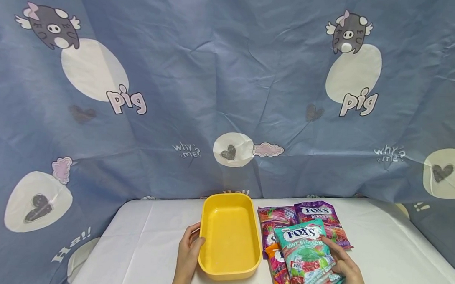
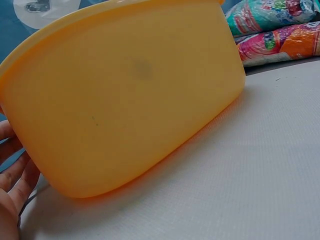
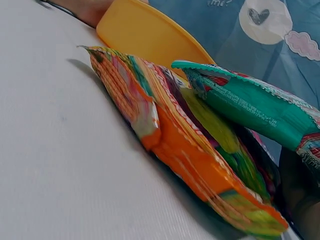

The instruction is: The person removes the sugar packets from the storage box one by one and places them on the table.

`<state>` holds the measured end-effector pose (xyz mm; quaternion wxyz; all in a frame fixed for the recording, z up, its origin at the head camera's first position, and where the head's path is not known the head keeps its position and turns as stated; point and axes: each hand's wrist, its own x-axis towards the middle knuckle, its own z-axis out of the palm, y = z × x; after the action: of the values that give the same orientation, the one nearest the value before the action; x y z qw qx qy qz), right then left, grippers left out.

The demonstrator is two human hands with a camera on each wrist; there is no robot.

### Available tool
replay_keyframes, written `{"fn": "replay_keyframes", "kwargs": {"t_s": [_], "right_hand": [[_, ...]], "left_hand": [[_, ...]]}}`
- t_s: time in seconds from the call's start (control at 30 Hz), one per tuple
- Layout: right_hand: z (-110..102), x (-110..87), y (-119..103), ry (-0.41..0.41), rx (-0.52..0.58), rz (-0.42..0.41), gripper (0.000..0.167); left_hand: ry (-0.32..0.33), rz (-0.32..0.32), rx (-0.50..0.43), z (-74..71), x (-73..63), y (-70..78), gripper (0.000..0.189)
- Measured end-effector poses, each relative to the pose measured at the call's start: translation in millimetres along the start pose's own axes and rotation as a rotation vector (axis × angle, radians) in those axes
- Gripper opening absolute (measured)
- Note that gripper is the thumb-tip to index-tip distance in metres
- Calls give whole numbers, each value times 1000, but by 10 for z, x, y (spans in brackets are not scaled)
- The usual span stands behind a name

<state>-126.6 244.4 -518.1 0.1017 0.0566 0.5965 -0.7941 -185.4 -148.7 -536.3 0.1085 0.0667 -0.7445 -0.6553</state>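
Observation:
A yellow plastic tub (image 1: 229,238) stands on the white table, with nothing inside it. My left hand (image 1: 189,251) holds its left side, thumb at the rim and fingers against the outer wall (image 2: 120,100). On the right, my right hand (image 1: 345,265) grips the right edge of a teal Fox's Mint Blossom candy bag (image 1: 302,249). That bag (image 3: 250,107) is tilted above an orange candy bag (image 3: 185,165), which it partly covers. Behind lie a purple Fox's Berries bag (image 1: 317,211) and another purple candy bag (image 1: 275,214).
The white table (image 1: 144,247) stretches out on both sides of the tub and bags. A blue curtain (image 1: 230,75) printed with pigs and hearts hangs behind the table's back edge and at its sides.

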Motion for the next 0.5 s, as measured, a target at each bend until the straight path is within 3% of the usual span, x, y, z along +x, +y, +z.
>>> {"fn": "replay_keyframes", "kwargs": {"t_s": [0.27,0.5], "right_hand": [[-72,-6,-31,101,-85,30,69],[-129,-15,-42,102,-116,34,69]], "left_hand": [[-1,-23,1,4,14,4,42],[-6,-36,-9,-2,9,1,42]]}}
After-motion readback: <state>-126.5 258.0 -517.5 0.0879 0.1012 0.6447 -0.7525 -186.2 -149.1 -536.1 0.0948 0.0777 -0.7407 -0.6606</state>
